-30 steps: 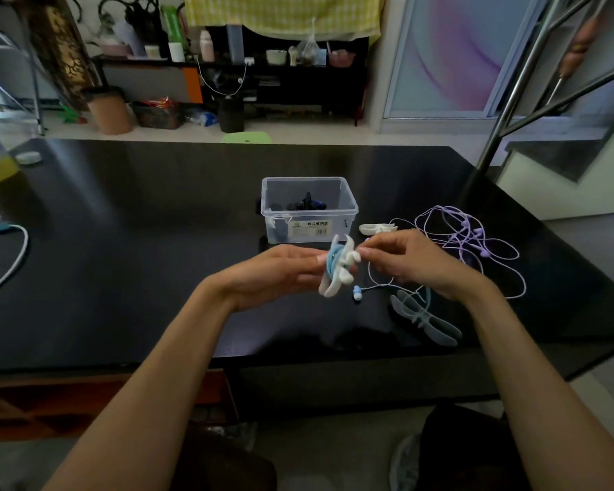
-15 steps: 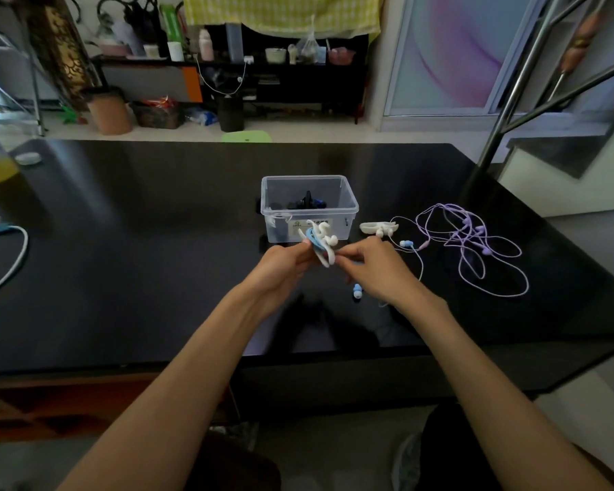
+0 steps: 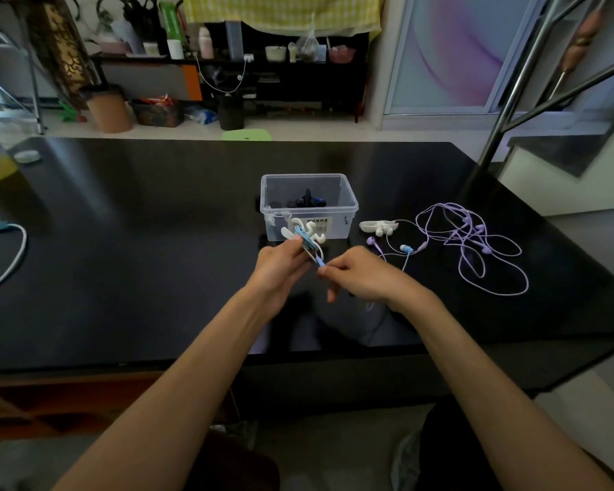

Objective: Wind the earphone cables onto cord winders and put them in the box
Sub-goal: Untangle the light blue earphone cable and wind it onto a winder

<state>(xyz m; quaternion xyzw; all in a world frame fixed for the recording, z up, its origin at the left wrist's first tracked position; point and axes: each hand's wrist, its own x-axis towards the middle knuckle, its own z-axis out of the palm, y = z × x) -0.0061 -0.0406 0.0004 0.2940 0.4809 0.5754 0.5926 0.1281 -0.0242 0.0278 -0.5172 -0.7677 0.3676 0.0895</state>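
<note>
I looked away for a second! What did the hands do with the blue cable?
Both hands, left and right, carried the white plastic winder with blue cable away toward the clear plastic box, turning it. The purple earphones and spare white winder stayed put.

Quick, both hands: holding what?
Left hand: grips white plastic cord winder wound with blue cable.
Right hand: pinches the blue cable end.

Box (image 3: 309, 207) mid-table (image 3: 121, 242); spare winder (image 3: 378, 226) just right; loose earphones (image 3: 472, 242) farther right.
</note>
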